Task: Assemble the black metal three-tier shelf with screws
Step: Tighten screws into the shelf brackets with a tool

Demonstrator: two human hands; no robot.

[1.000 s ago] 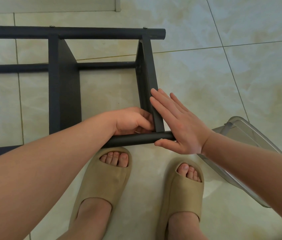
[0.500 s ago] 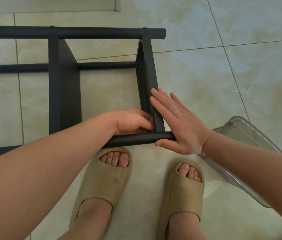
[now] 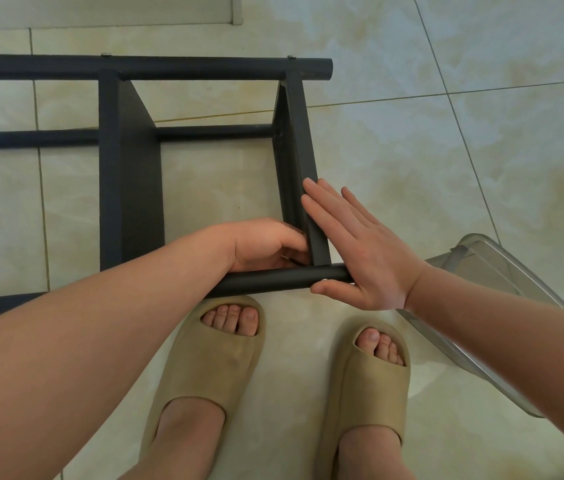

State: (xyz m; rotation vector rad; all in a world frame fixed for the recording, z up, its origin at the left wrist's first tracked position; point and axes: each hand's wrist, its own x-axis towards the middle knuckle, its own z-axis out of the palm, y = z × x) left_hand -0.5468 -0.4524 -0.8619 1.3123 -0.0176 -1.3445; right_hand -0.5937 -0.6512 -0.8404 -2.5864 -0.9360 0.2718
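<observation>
The black metal shelf lies on its side on the tiled floor. Its far tube (image 3: 204, 67) runs across the top and its near tube (image 3: 273, 280) ends in front of my feet. My right hand (image 3: 360, 251) lies flat against the outer face of the rightmost shelf panel (image 3: 296, 140). Its thumb sits under the near tube's end, beside a small screw head (image 3: 324, 280). My left hand (image 3: 266, 242) reaches into the inner corner of that panel and tube. Its curled fingers pinch a small metal piece that is mostly hidden.
A second shelf panel (image 3: 131, 188) stands to the left between the tubes. A clear plastic container (image 3: 481, 289) lies tilted on the floor under my right forearm. My feet in tan slippers (image 3: 218, 358) stand just behind the near tube.
</observation>
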